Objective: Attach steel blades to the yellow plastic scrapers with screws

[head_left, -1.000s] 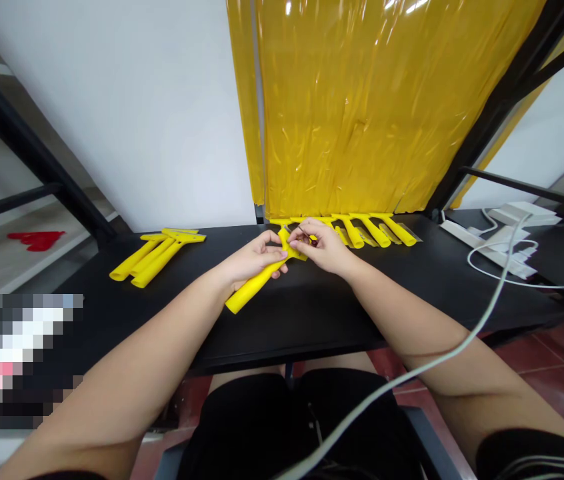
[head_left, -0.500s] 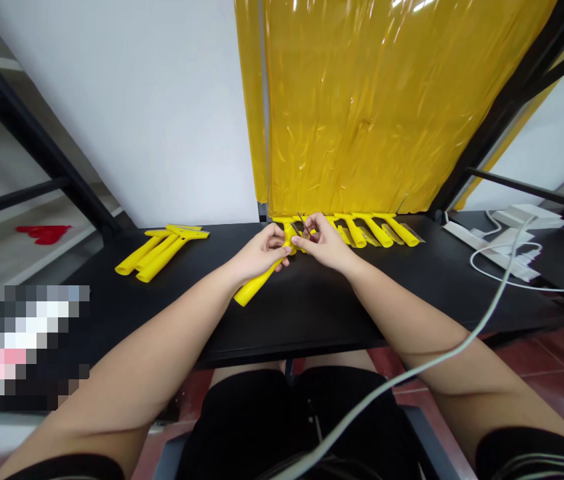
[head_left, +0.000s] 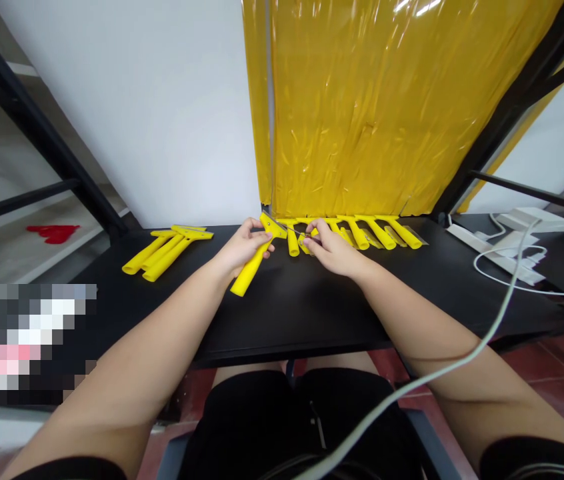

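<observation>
My left hand is closed round a yellow scraper, near the head. The scraper is tilted, its hollow handle end pointing down toward me and its wide head up. My right hand is just to the right, its fingers pinched on a thin dark metal strip that reaches toward the scraper's head. Whether the strip is a blade or a slim tool, I cannot tell. Behind my hands lies a row of several yellow scrapers, some with metal blades showing beside them; my right hand hides part of the row.
Several more yellow scrapers lie stacked at the left of the black table. White power strips and a cable sit at the right. A pale cable crosses over my right arm. Yellow plastic sheeting hangs behind.
The scraper in my left hand has moved left and up, and its head now shows. My right hand has drawn apart from it, leaving a gap between the hands.
</observation>
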Available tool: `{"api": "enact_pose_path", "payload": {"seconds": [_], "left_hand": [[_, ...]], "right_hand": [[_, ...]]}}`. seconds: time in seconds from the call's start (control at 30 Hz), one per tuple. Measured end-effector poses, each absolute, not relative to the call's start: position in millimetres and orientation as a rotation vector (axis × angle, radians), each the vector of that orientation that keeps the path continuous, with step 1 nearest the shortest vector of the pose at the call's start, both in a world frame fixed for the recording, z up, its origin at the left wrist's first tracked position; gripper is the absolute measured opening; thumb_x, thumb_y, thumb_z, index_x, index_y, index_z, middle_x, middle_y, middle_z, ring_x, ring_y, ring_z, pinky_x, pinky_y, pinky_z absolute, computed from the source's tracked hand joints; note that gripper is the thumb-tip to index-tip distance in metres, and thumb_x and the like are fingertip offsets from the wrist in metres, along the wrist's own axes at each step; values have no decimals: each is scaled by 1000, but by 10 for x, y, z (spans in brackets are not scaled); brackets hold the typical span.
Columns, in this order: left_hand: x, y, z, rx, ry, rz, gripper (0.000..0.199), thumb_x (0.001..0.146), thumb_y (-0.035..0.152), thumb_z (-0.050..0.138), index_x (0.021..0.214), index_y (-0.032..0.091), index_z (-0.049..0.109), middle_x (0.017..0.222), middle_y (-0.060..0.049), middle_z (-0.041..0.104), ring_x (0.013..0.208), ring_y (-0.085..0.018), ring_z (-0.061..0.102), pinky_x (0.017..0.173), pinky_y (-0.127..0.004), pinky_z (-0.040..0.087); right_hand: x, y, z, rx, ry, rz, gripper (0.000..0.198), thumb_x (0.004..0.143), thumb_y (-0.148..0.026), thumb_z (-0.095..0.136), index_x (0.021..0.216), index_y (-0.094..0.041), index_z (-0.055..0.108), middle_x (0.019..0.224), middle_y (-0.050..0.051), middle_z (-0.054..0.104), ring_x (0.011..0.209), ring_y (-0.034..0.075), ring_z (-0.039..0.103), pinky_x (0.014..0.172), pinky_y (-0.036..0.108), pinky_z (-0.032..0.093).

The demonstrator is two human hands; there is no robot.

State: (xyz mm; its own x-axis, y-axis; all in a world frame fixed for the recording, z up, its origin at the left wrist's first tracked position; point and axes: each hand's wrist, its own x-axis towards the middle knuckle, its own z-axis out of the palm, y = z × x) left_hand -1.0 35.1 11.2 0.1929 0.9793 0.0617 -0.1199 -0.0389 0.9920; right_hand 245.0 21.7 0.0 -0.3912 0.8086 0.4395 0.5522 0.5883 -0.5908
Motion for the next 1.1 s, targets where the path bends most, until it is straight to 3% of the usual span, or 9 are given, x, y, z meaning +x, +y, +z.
{"api": "enact_pose_path", "payload": {"seconds": [0.3, 0.7, 0.83, 0.9, 1.0, 1.1], "left_hand": [[17, 366, 44, 1279, 915, 1140, 34, 85, 16, 73, 99, 23, 43, 74, 1, 68, 61, -13, 66, 52, -21, 48], [-6, 366, 0, 1573, 1012, 1172, 32, 85, 22, 73, 98, 23, 43, 83, 2, 65, 60, -11, 65, 51, -20, 47], [-19, 399, -59, 1821, 1082, 1219, 29, 85, 26, 72, 95, 22, 45, 99, -1, 65, 61, -9, 65, 49, -19, 45], [-17, 410, -71, 1854, 1082, 1237, 27, 86, 28, 70, 96, 23, 45, 103, -1, 65, 61, -9, 65, 50, -19, 46], [-10, 414, -61, 1816, 1084, 1270, 29, 86, 29, 69, 99, 24, 43, 107, -2, 64, 60, -9, 65, 49, -20, 47], [0, 406, -49, 1794, 1056, 1279, 31, 85, 29, 70, 99, 24, 43, 109, -2, 64, 60, -8, 64, 49, -19, 47]], "right_hand": [[2390, 196, -39, -1151, -2099, 394, 15, 99, -33, 51, 104, -23, 42, 80, 2, 61, 65, 20, 56, 65, 33, 40], [2410, 235, -33, -1165, -2047, 345, 12, 98, -34, 55, 102, -22, 54, 82, 4, 67, 70, 21, 60, 67, 33, 42], [2410, 301, -47, -1258, -1924, 430, 40, 105, -44, 42, 78, -21, 60, 72, 6, 66, 69, 20, 59, 69, 34, 43], [2407, 323, -75, -1202, -1904, 518, 41, 105, -49, 41, 82, -21, 61, 67, 3, 61, 65, 18, 56, 66, 32, 43], [2404, 341, -110, -1009, -1906, 603, 31, 96, -51, 59, 105, -22, 59, 75, -1, 61, 64, 16, 53, 63, 30, 44], [2412, 365, -110, -1085, -1848, 563, 32, 96, -53, 58, 95, -21, 60, 77, 1, 63, 63, 16, 53, 63, 31, 42]]}}
